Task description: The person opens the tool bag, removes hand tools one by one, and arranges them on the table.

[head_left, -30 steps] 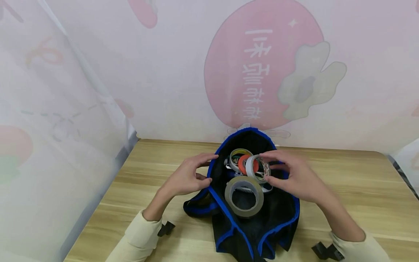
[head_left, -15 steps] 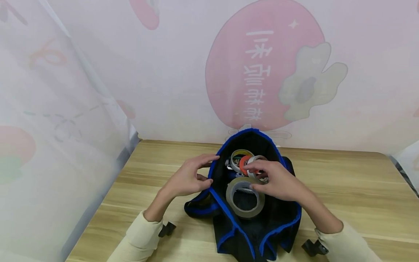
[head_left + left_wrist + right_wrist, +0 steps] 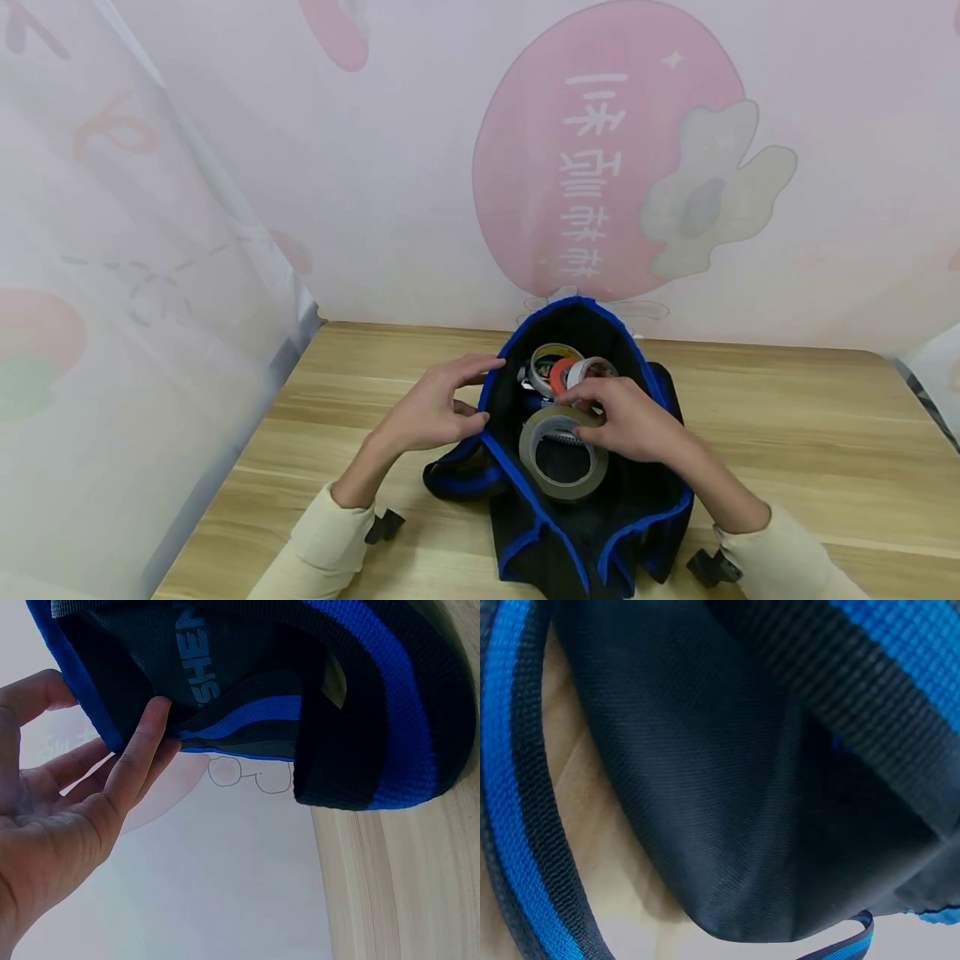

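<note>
Tool bag (image 3: 577,321), black w/ blue trim, is sitting open on the wood table (image 3: 375,375), far side. L hand (image 3: 438,406) is loosely holding its L rim, thumb and fingers bent. R hand (image 3: 622,417) is hanging over the R part, fingers half-curled btw white tape roll (image 3: 575,372) & brown packing tape (image 3: 528,454); can't tell if it's gripping anything. Orange tape (image 3: 557,380) is lying far L of those. Progress, prob.: rolls are sitting inside, so loading's looking well along; bag's mouth is gaping, closing not done.

Wood-grain tabletop (image 3: 787,417), pale backdrop (image 3: 405,192) behind it — pink circle (image 3: 521,183), white characters (image 3: 588,183), greyish flower (image 3: 701,207) print.
</note>
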Motion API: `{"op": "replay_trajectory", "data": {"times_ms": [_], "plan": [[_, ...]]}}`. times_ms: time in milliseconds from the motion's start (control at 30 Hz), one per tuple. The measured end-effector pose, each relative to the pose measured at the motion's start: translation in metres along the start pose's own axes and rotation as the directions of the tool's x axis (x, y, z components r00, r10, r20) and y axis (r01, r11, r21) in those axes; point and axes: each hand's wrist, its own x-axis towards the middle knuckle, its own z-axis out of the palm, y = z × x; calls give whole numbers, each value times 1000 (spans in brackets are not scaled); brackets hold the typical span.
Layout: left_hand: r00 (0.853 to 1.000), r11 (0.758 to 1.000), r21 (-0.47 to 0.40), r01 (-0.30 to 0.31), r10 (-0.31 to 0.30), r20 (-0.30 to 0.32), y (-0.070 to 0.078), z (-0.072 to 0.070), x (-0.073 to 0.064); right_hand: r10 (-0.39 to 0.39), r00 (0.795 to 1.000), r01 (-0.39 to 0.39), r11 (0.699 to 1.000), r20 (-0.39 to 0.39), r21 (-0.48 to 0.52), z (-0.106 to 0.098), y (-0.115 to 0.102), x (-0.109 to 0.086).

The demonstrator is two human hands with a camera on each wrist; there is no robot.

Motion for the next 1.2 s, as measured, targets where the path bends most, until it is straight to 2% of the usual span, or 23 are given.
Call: {"op": "replay_trajectory", "data": {"times_ms": [200, 500, 733, 1000, 1200], "plan": [[1000, 1000, 5, 2, -2, 4, -1, 1, 0, 57, 998, -57, 998, -7, -40, 3, -1, 1], [1000, 1000, 9, -5, 5, 0, -2, 1, 0, 81, 996, -83, 991, -24, -108, 8, -6, 6], [1000, 1000, -1, 2, -2, 2, -3, 1, -1, 96, 994, -101, 992, -60, -79, 6, -10, 3], [1000, 1000, -6, 0, 0, -1, -4, 0, -1, 38, 988, -40, 999, -152, -7, -16, -15, -8], [1000, 1000, -3, 4, -4, -1, -4, -1, 0, 82, 982, -74, 996, -170, 52, -44, -22, -15]]}}
